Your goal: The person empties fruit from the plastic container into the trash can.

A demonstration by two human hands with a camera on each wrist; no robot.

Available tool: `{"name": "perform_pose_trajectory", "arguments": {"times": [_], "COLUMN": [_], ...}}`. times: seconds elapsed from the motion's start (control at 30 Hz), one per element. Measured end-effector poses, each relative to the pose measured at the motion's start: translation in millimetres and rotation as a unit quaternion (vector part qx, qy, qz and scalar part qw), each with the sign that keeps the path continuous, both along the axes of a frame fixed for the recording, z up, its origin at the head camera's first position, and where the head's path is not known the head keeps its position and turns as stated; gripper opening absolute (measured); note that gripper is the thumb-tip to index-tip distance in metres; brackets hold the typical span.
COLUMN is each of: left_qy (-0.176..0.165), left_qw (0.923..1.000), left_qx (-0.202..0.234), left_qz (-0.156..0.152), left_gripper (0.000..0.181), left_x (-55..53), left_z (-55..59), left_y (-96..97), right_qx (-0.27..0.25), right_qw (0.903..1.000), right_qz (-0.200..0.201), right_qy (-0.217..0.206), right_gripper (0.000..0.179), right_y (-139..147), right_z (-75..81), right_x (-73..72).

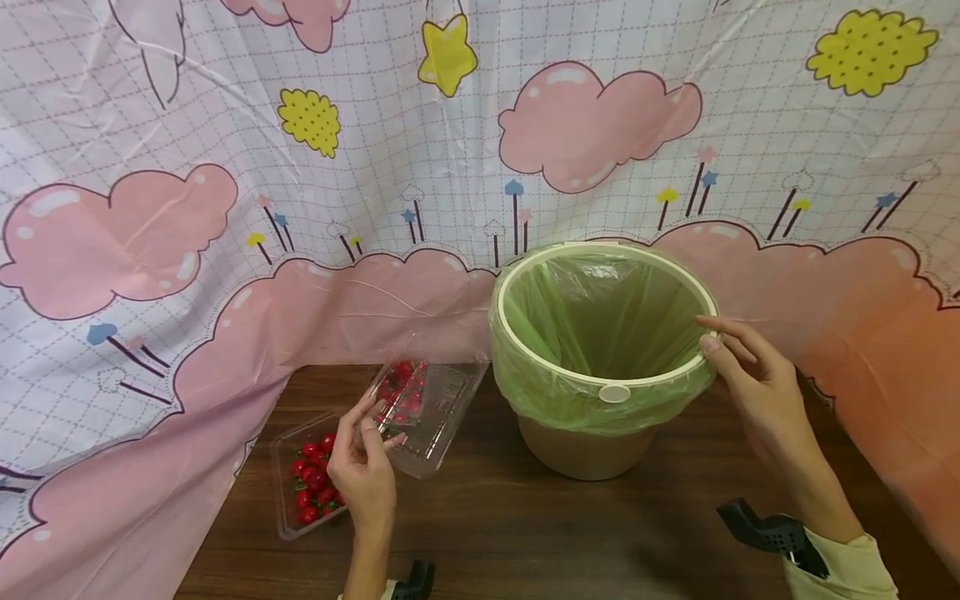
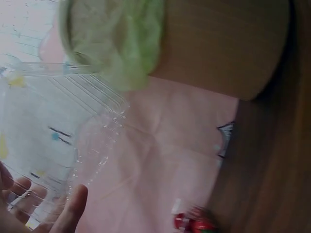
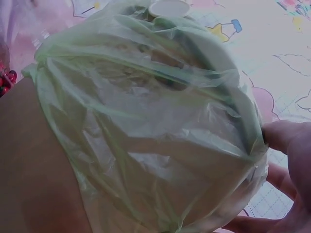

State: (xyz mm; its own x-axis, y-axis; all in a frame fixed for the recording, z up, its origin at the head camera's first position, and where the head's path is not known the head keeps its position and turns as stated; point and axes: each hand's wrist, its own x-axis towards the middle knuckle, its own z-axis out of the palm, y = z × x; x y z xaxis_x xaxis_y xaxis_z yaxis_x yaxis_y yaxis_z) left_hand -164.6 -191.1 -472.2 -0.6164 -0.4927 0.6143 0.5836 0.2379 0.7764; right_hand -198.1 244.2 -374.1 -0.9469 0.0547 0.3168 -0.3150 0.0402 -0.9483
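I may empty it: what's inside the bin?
A green bag lines the bin, covering its inner wall. The near rim hides the bottom; anything lying there cannot be seen.

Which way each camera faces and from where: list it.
Head: on the head, facing forward-down at the bin and clear plastic; forearms, left fingers, right fingers show.
Left wrist: worn there, facing the plastic and bin; left fingers show.
Right wrist: worn there, facing the green bag; right fingers show.
Both wrist views share bag and red fruit.
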Motion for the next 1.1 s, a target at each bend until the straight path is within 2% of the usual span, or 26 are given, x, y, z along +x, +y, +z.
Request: {"name": "perform_pose_trajectory", "arguments": {"times": [0.13, 0.33, 0.43, 0.57, 0.67, 0.83, 1.1], "left_qy": [-0.050, -0.116, -0.131, -0.143, -0.163, -0.194, -0.205], "left_qw": [0.9985, 0.9924, 0.9905, 0.9891, 0.9857, 0.9795, 0.9775], "left_qx": [-0.014, -0.029, -0.036, -0.033, -0.032, -0.022, -0.027], "left_qz": [0.018, 0.029, 0.024, -0.006, -0.031, -0.051, -0.040], "left_gripper": [0.029, 0.028, 0.028, 0.027, 0.028, 0.028, 0.027], "left_x": [-1.8, -1.0, -3.4, -9.8, -11.7, -11.8, -13.0], "left_z": [-15.6, -18.8, -28.1, -51.6, -63.2, -70.9, -77.6], "left_y": [5.7, 21.9, 24.4, 21.3, 18.3, 16.8, 16.5], "right_qx": [-0.042, -0.056, -0.063, -0.075, -0.081, -0.087, -0.087], "right_qw": [0.9989, 0.9981, 0.9976, 0.9967, 0.9962, 0.9957, 0.9957], "right_qz": [0.022, 0.027, 0.026, 0.030, 0.033, 0.032, 0.031], "right_qy": [-0.002, 0.000, 0.000, -0.001, 0.003, 0.009, 0.013], "right_gripper": [0.043, 0.043, 0.043, 0.043, 0.043, 0.043, 0.042], "right_y": [0, -1, 0, -1, -2, -3, -3], "right_z": [-0.7, -3.9, -3.6, -1.7, -0.8, -1.1, -2.5], "right_x": [-0.1, 1.4, 1.9, 0.9, -0.9, -1.6, -1.2]}}
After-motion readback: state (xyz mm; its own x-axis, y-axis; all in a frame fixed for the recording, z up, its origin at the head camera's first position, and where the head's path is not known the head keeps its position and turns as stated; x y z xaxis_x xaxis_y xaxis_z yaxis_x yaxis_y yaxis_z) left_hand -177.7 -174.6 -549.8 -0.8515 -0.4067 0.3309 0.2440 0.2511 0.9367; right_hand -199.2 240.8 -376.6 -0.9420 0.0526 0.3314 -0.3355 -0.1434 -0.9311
